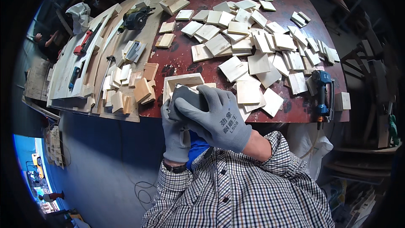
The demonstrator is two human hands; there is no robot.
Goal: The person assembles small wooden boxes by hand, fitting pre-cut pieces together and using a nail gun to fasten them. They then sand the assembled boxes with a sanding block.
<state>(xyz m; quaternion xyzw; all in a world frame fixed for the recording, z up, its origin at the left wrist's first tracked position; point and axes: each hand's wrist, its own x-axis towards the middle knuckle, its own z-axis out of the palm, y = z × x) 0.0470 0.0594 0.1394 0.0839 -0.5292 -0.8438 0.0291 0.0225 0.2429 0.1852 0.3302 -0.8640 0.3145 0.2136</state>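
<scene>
Both my hands wear grey work gloves and meet at the table's near edge. My right hand (217, 118) is curled over a dark grey block (190, 97), which looks like a sanding block. Just below and to the left, my left hand (176, 141) is closed against the block's underside. Whatever else its fingers grip is hidden by the right hand. Directly beyond the hands sits a small open wooden box (182, 80), with pale wood showing inside it. The hands cover its near part.
Many pale wooden squares (249, 65) lie heaped on the dark red table (185, 61). A blue nail gun (322, 95) with a hose stands at the right edge. Leftward are wood offcuts (122, 76), a hammer (110, 59), a red-handled tool (84, 44) and a dark power tool (136, 18).
</scene>
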